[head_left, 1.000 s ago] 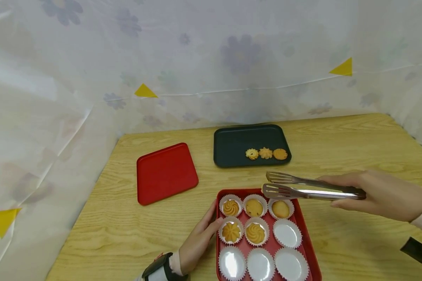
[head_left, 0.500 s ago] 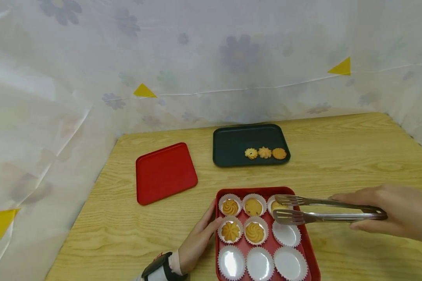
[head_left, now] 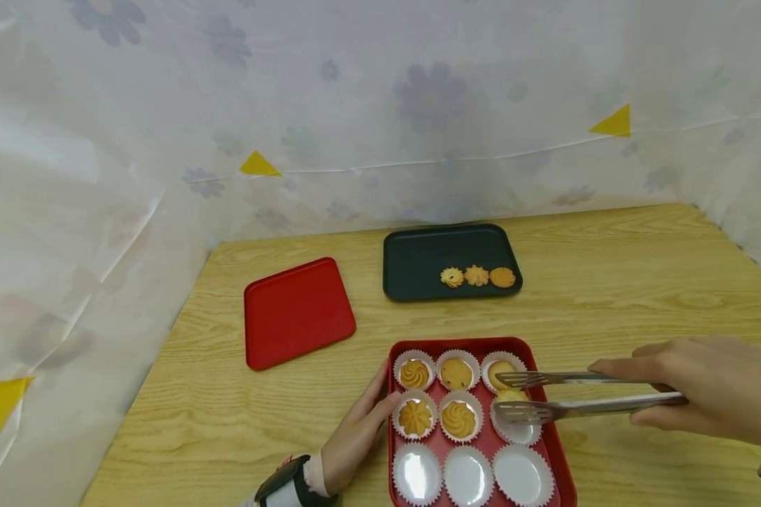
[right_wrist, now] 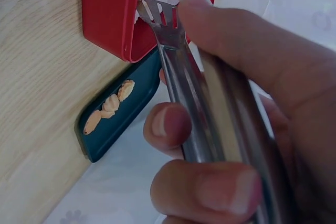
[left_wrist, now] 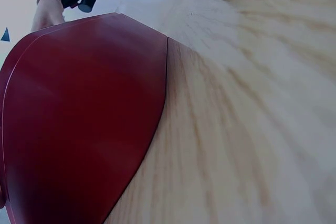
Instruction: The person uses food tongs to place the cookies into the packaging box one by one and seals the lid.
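Bench (head_left: 609, 282) with pale wood grain carries a red box (head_left: 456, 343) of nine paper cups nearest the person, a dark green tray (head_left: 418, 260) at the back and a flat red tray (head_left: 298, 313) to the left. Of the two hands, the right hand (head_left: 697, 391) has thumb and fingers wrapped round steel tongs (head_left: 615, 405); the left hand (head_left: 354, 436) holds the box's left wall, thumb over the rim, fingers along the outside, how firmly I cannot tell. A second ago the tongs hung over the box's far edge; now they reach over its right column, slotted tips spread wider. At the far part of the middle row's right cup (head_left: 518, 432), a cookie (head_left: 511, 396) shows between those tips; whether it is free of the metal is unclear. I read this as a sixth cookie being placed, leaving the near row bare and three cookies (head_left: 477, 275) on the dark green tray. That sixth cookie lies left of the right hand, at the tongs' far end, and across the box from the left hand.
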